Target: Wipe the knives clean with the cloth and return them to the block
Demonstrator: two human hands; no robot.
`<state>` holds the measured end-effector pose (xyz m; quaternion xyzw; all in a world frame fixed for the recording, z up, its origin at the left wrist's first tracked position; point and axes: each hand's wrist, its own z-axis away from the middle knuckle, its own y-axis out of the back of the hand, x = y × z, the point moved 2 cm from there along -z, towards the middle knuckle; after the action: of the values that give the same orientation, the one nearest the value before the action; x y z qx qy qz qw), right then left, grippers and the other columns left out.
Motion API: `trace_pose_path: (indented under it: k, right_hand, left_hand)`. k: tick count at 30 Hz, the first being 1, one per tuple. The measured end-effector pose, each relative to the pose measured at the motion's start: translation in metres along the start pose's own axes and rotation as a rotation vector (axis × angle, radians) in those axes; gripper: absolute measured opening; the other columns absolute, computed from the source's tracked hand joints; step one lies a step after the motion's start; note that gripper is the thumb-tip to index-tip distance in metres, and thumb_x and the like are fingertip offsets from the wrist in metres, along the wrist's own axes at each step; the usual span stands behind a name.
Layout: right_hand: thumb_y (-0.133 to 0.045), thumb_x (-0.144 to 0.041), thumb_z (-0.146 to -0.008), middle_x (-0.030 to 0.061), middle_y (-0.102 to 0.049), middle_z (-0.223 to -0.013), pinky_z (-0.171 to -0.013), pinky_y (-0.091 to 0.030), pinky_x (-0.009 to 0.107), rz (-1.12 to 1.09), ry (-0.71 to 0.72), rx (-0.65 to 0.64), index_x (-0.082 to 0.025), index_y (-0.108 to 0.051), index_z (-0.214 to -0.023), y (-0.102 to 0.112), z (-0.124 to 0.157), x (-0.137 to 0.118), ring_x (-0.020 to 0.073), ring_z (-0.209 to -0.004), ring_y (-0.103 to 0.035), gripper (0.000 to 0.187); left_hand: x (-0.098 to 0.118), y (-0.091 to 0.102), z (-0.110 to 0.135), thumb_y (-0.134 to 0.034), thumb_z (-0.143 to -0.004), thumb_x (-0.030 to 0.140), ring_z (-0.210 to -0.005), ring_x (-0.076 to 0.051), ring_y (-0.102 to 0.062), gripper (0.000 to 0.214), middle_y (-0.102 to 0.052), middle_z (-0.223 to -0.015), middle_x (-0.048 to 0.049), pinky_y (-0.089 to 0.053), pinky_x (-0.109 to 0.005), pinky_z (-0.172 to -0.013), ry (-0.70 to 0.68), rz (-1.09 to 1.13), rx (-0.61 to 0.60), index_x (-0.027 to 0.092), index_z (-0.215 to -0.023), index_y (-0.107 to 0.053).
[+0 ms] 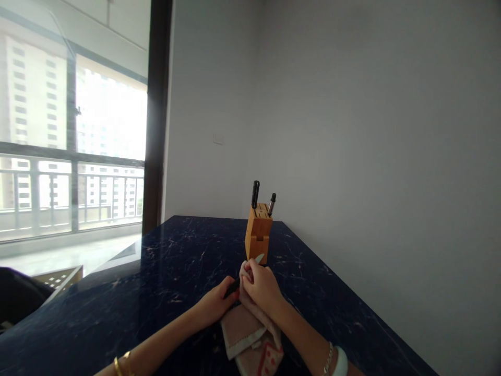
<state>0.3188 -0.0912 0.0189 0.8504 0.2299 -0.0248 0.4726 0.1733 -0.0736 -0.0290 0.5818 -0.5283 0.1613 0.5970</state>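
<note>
My left hand (217, 300) is closed around the black handle of a knife (260, 258). The blade's tip points away and to the right, showing just past my fingers. My right hand (263, 287) pinches a pinkish cloth (239, 329) around the blade, so most of the blade is hidden. The cloth hangs down onto the dark tabletop, with a red pattern at its lower end. Just beyond the blade tip stands a wooden knife block (258, 235). A black-handled knife (255, 194) and a tool with a black and metal handle (272, 203) stick up from its slots.
A dark blue marbled table (188, 250) stretches ahead under both hands. A grey wall (371, 156) runs along its right and far sides. At left is a large window (109, 120). A dark object (19, 295) lies beyond the left edge.
</note>
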Motion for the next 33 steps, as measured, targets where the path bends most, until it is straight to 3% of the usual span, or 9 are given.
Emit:
trace_pose_path:
  k: [4, 10, 18, 21, 24, 28, 30, 33]
  right_hand:
    - [-0.042, -0.026, -0.076, -0.0008, -0.06, -0.077, -0.062, -0.029, 0.021, 0.033, -0.057, -0.005, -0.021, -0.046, -0.086, 0.0, -0.001, 0.004, 0.012, -0.07, -0.055, 0.012]
    - [-0.037, -0.029, -0.079, 0.0006, -0.061, -0.076, -0.058, -0.029, 0.023, 0.104, -0.237, 0.063, -0.022, -0.044, -0.092, 0.01, -0.01, 0.03, 0.0142, -0.07, -0.057, 0.016]
    - [-0.038, -0.029, -0.077, 0.0014, -0.059, -0.077, -0.058, -0.03, 0.023, 0.091, -0.419, 0.084, -0.022, -0.044, -0.092, 0.013, -0.015, 0.056, 0.0159, -0.075, -0.057, 0.018]
    - [-0.039, -0.028, -0.076, 0.0002, -0.059, -0.077, -0.059, -0.031, 0.022, 0.01, -0.389, 0.099, -0.022, -0.045, -0.092, 0.013, -0.014, 0.05, 0.0152, -0.075, -0.056, 0.018]
    - [-0.04, -0.027, -0.076, -0.0003, -0.059, -0.078, -0.061, -0.031, 0.021, -0.087, -0.305, 0.103, -0.022, -0.047, -0.091, 0.012, -0.011, 0.038, 0.0139, -0.075, -0.055, 0.017]
    - [-0.04, -0.025, -0.076, 0.0005, -0.059, -0.079, -0.064, -0.032, 0.02, -0.163, -0.188, 0.07, -0.021, -0.048, -0.091, 0.01, -0.005, 0.021, 0.0132, -0.075, -0.054, 0.018]
    - [-0.038, -0.024, -0.077, 0.0006, -0.059, -0.079, -0.064, -0.032, 0.02, -0.191, -0.115, 0.046, -0.021, -0.048, -0.093, 0.009, -0.003, 0.015, 0.0127, -0.074, -0.054, 0.019]
    - [-0.037, -0.023, -0.078, 0.0003, -0.059, -0.078, -0.063, -0.032, 0.02, -0.226, -0.03, 0.04, -0.02, -0.048, -0.094, 0.009, -0.001, 0.007, 0.0122, -0.072, -0.053, 0.02]
  left_hand:
    - [-0.002, 0.0, -0.001, -0.041, -0.075, 0.042, -0.057, -0.01, -0.042, 0.026, -0.051, -0.068, 0.003, -0.032, -0.019, -0.052, 0.001, -0.004, -0.054, 0.019, -0.086, -0.046]
    - [0.0, -0.001, -0.001, -0.042, -0.074, 0.044, -0.057, -0.009, -0.039, 0.028, -0.046, -0.064, 0.0044, -0.03, -0.017, -0.048, -0.027, -0.019, -0.045, 0.018, -0.082, -0.047]
    - [-0.002, 0.0, -0.005, -0.04, -0.073, 0.054, -0.03, -0.003, -0.027, 0.037, -0.033, -0.044, 0.0105, -0.018, -0.015, -0.031, 0.056, 0.368, -0.101, 0.019, -0.085, -0.043]
    - [0.005, 0.003, -0.005, -0.031, -0.075, 0.056, -0.03, -0.003, -0.025, 0.041, -0.033, -0.044, 0.0097, -0.019, -0.015, -0.031, 0.048, 0.507, -0.024, 0.018, -0.083, -0.046]
    - [0.011, 0.007, -0.003, -0.031, -0.076, 0.055, -0.037, -0.004, -0.034, 0.042, -0.04, -0.048, 0.0073, -0.028, -0.016, -0.038, 0.011, 0.558, 0.097, 0.017, -0.085, -0.049]
    - [0.01, 0.013, -0.004, -0.039, -0.074, 0.053, -0.067, -0.011, -0.052, 0.04, -0.057, -0.072, -0.0009, -0.039, -0.02, -0.058, 0.047, 0.6, 0.197, 0.017, -0.088, -0.052]
    - [0.008, 0.016, -0.005, -0.043, -0.073, 0.051, -0.081, -0.014, -0.052, 0.039, -0.058, -0.086, -0.0035, -0.039, -0.022, -0.066, 0.065, 0.599, 0.224, 0.017, -0.089, -0.054]
    - [0.006, 0.019, -0.006, -0.047, -0.073, 0.048, -0.085, -0.016, -0.052, 0.038, -0.058, -0.092, -0.0041, -0.039, -0.023, -0.069, 0.072, 0.606, 0.228, 0.018, -0.094, -0.054]
